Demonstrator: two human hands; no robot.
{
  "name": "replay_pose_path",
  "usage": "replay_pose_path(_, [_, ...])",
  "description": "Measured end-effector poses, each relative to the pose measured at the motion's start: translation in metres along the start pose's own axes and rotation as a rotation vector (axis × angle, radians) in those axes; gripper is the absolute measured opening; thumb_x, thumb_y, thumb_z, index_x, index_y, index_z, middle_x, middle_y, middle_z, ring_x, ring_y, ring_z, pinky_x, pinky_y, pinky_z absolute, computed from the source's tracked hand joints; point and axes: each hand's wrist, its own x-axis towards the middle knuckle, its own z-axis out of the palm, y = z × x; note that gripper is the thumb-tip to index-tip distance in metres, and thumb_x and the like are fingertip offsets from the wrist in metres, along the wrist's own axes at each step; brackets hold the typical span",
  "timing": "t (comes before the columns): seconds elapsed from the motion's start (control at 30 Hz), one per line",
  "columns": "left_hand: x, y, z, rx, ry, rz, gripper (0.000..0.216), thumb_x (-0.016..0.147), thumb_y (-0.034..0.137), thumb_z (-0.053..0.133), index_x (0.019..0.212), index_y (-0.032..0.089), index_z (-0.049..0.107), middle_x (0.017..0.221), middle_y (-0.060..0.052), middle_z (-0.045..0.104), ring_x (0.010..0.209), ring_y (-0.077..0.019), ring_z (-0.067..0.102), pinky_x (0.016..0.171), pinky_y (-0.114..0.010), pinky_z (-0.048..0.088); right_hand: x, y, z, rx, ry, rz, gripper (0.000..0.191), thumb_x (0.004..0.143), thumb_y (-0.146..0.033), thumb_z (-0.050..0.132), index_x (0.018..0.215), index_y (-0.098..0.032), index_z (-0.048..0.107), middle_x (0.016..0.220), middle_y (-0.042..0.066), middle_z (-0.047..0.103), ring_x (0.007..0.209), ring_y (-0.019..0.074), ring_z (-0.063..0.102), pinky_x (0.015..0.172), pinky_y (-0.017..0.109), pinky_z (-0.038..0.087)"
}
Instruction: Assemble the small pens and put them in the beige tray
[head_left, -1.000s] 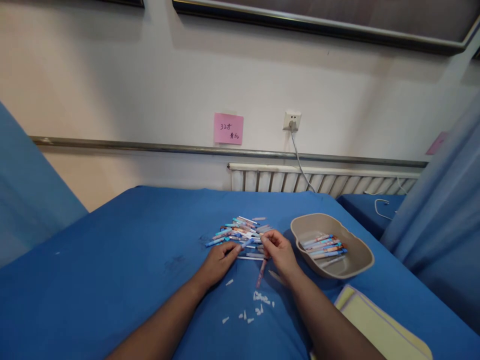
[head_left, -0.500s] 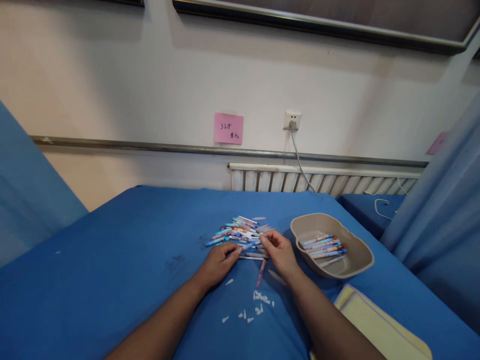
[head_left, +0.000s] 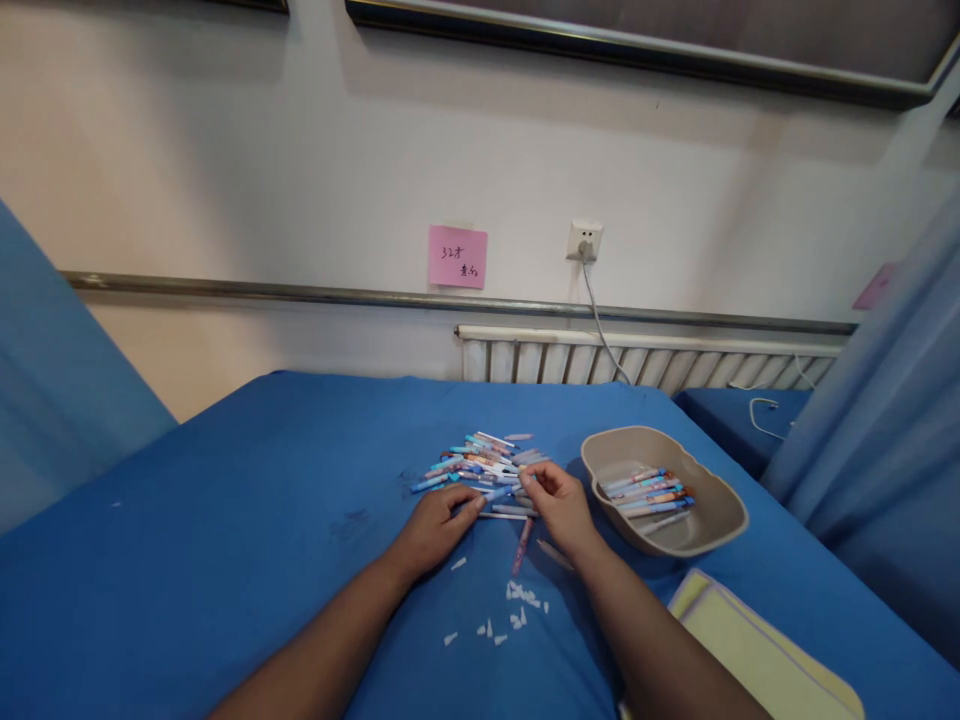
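Note:
My left hand (head_left: 435, 522) is closed, with thumb and fingers gripping a light blue pen (head_left: 498, 494). The pen points right, toward my right hand (head_left: 559, 508), whose thumb and forefinger are pinched together at its far end. Exactly what those right fingertips cover is too small to make out. Just beyond both hands lies a loose pile of pens and pen parts (head_left: 469, 462) in blue, white, orange and brown. Below the hands, a pink patterned pen barrel (head_left: 522, 547) and a grey slim piece (head_left: 555, 555) rest on the blue cloth. Nearer me are scattered small white tips (head_left: 523, 594).
A beige basin (head_left: 716, 535) holding several pens stands at the right. In front of it lies a folded yellow cloth (head_left: 750, 650). A blue cover (head_left: 225, 520) spreads over the table. Behind are a radiator (head_left: 540, 362) and a plugged-in socket (head_left: 584, 242); blue curtains (head_left: 885, 430) hang at the sides.

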Motion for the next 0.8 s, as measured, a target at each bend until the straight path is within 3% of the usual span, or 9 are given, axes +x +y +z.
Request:
replay_pose_path(0.2, [-0.001,0.001,0.000,0.061,0.003,0.014,0.032,0.090,0.037,0.040,0.084,0.018,0.064,0.083,-0.002,0.064,0.078,-0.0164,0.057,0.071,-0.025,0.040,-0.001,0.003,0.000,-0.026,0.000,-0.028,0.027,0.071,-0.045,0.064,0.075,-0.018,0.063,0.064,0.000,0.059,0.056,0.0129,0.049,0.052,0.023,0.036])
replay_pose_path(0.6, [-0.001,0.004,0.000,0.061,0.017,0.013,0.031,0.089,0.037,0.042,0.085,0.018,0.066,0.083,-0.003,0.065,0.078,-0.0170,0.057,0.071,-0.026,0.040,-0.001,0.009,-0.001,-0.162,-0.004,-0.077,0.020,0.076,-0.037,0.062,0.080,-0.018,0.067,0.066,0.000,0.057,0.057,0.0128,0.048,0.053,0.023,0.037])
replay_pose_path(0.8, [-0.001,0.003,0.000,0.004,0.027,-0.002,0.032,0.089,0.039,0.042,0.084,0.018,0.066,0.082,-0.003,0.065,0.079,-0.0171,0.058,0.072,-0.026,0.042,-0.006,-0.004,-0.001,-0.283,-0.087,-0.195,0.031,0.087,-0.038,0.045,0.091,-0.021,0.070,0.063,-0.001,0.054,0.059,0.0138,0.051,0.058,0.024,0.039])
